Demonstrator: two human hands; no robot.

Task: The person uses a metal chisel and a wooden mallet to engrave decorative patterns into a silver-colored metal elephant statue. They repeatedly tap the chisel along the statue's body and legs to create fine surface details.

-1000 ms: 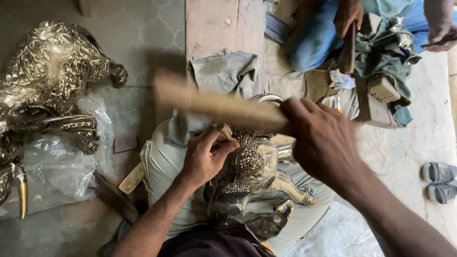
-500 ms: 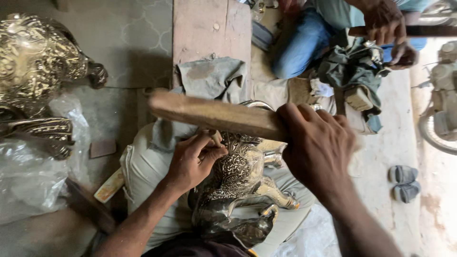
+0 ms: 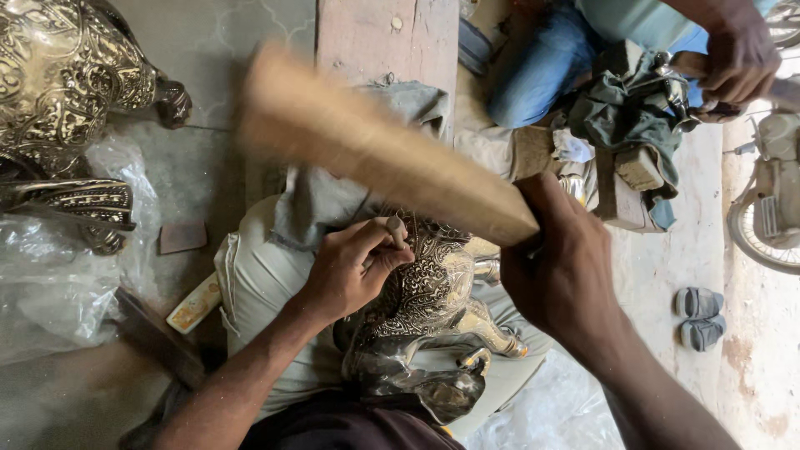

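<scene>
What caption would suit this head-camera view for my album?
Right hand swings a wooden mallet while the left hand holds a punch on an engraved metal figure.

The floor [image 3: 150, 179] is grey stone with faint patterns. A wooden plank [image 3: 387, 37] lies on it. Clear plastic [image 3: 58, 275] sits at one side. 2 grey sandals [image 3: 698, 317] rest in bright daylight.

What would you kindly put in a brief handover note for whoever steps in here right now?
Left hand: fingers pinch a small punch upright on the engraved metal animal figure.
Right hand: grips a wooden mallet, raised and blurred mid-swing.
The figure lies on a pale padded sack in the lap.
Done: much of the body shows dense patterning.
Left: cannot tell which areas remain.
A co-worker works opposite.
</scene>
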